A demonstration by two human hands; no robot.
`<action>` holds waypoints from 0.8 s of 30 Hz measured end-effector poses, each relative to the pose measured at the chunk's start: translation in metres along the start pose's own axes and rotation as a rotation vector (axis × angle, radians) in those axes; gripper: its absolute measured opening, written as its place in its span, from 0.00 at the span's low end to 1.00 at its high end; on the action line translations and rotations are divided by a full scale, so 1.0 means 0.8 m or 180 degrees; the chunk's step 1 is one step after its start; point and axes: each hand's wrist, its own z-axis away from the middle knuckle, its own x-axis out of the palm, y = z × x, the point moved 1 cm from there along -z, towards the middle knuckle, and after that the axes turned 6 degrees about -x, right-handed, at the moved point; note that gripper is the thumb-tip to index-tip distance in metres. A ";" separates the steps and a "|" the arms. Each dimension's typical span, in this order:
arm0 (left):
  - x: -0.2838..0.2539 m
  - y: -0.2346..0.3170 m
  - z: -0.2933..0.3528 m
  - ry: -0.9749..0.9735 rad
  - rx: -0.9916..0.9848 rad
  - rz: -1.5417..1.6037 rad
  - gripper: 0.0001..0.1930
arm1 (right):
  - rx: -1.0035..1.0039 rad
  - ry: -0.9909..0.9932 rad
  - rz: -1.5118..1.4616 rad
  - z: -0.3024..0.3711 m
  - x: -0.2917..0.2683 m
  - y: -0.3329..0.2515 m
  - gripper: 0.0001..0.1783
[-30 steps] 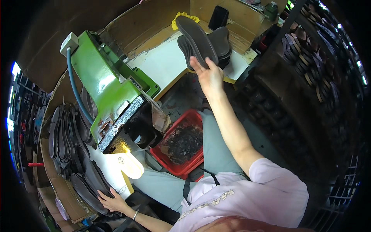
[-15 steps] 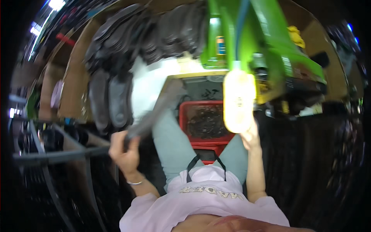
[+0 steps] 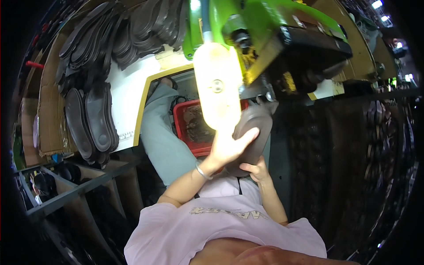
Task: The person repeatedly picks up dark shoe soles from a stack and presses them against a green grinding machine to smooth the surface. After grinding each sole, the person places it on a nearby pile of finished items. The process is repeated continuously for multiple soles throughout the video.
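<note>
Both my hands hold a dark grey shoe sole (image 3: 261, 124) upright-slanting in front of my chest, its far end close to the green machine's working part. My left hand (image 3: 226, 148), with a silver bangle at the wrist, grips the sole's left side, thumb across its face; its other fingers are partly hidden by a glowing lamp (image 3: 216, 99). My right hand (image 3: 257, 170) is closed around the near end, thumb on the face, fingers mostly behind it. A metal part (image 3: 265, 98) of the machine (image 3: 260, 26) sits just beyond the sole.
Stacks of grey soles (image 3: 90, 39) fill the far left of the white table (image 3: 126, 92), with two shorter piles (image 3: 99, 117) nearer me. A red bin (image 3: 179, 126) of dark scraps stands below the table's cutout. A metal rack (image 3: 84, 192) is at my left, dark shelving (image 3: 335, 154) at my right.
My left hand has swung right, carrying the sole from the left side to the machine. My right hand has taken hold of its near end. The view has turned right.
</note>
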 end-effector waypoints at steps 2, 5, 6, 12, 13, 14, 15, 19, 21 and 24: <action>-0.002 0.022 -0.028 0.0143 -0.0105 -0.0095 0.13 | -0.0018 -0.0048 -0.0038 -0.006 0.002 -0.003 0.27; -0.012 -0.006 -0.033 0.0283 0.0097 -0.0474 0.10 | -0.0130 -0.0072 -0.0121 0.000 0.006 -0.005 0.27; -0.012 -0.021 -0.031 0.0385 0.0258 -0.0524 0.10 | -0.0254 0.0024 -0.0174 0.006 0.008 -0.012 0.30; -0.019 -0.033 -0.010 0.0500 0.0187 -0.0312 0.10 | -0.0962 0.0850 -0.0317 0.017 -0.050 -0.063 0.31; -0.017 -0.032 -0.011 0.0482 0.0187 -0.0237 0.10 | -0.1152 0.1000 -0.0376 0.008 -0.056 -0.087 0.29; -0.016 -0.024 -0.012 0.0439 0.0171 -0.0074 0.10 | -0.1451 0.1096 -0.0230 -0.004 -0.063 -0.107 0.28; -0.015 -0.021 -0.014 0.0419 0.0197 -0.0023 0.10 | -0.1754 0.1188 -0.0084 -0.018 -0.067 -0.125 0.26; -0.016 -0.004 -0.021 0.0254 -0.0005 0.0474 0.10 | -0.2049 0.1391 0.0064 -0.076 -0.041 -0.204 0.24; -0.019 0.023 -0.019 -0.0134 -0.0694 0.1595 0.11 | -0.1845 0.1150 0.0077 -0.107 -0.043 -0.220 0.24; -0.057 -0.012 -0.023 0.0000 0.0106 0.0864 0.14 | -0.1700 0.0606 -0.0108 -0.141 -0.014 -0.230 0.23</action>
